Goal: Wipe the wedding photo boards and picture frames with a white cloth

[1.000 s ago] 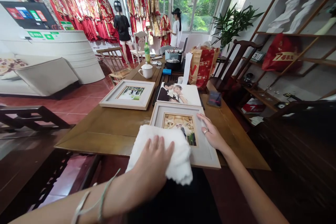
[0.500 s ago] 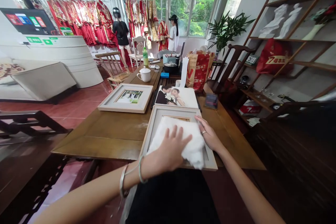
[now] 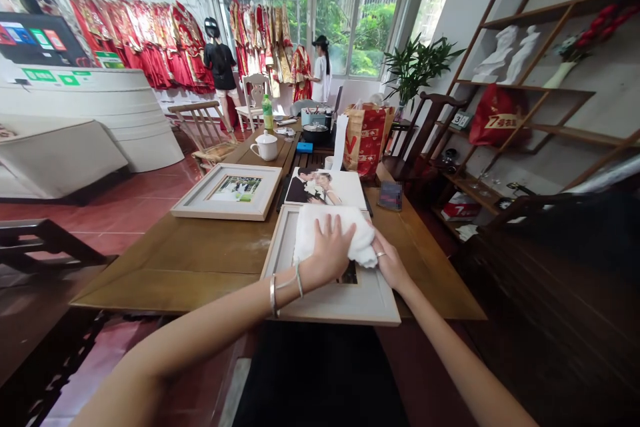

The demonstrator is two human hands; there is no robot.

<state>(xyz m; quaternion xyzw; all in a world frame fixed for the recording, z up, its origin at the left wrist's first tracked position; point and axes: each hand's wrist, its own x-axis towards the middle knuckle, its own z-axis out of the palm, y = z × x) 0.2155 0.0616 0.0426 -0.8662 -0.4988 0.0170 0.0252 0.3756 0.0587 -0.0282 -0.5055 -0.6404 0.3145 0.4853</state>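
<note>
The white cloth [image 3: 309, 240] lies folded over the upper part of the near picture frame [image 3: 365, 300], its long axis running left to right and its loose corner pointing down to the right, toward the wearer. The left hand [image 3: 333, 253] rests palm down on the cloth, fingers spread and unclenched, pointing away across the table. The right hand [image 3: 393, 263] meets the frame's right edge beside the cloth, fingers extended up and leftward; whether they grip that edge I cannot tell. The near frame is face up, its bottom edge toward the wearer and reaching just past the table's near edge; foreshortening hides which side is longer. Beyond its top edge is a large photo print [image 3: 345, 190], and to the left a second picture frame [image 3: 235, 188] lies face up, longer side across. The brown wooden table [image 3: 215, 267] stretches away, bearing a white lidded mug [image 3: 267, 147], a green bottle [image 3: 267, 113] and a red and brown paper bag [image 3: 367, 140]. Past it, two people stand near racked red garments [image 3: 150, 40] by tall windows; a pale sofa [image 3: 65, 153] sits left on red floor tiles [image 3: 125, 220], wooden shelves [image 3: 530, 17] right.
</note>
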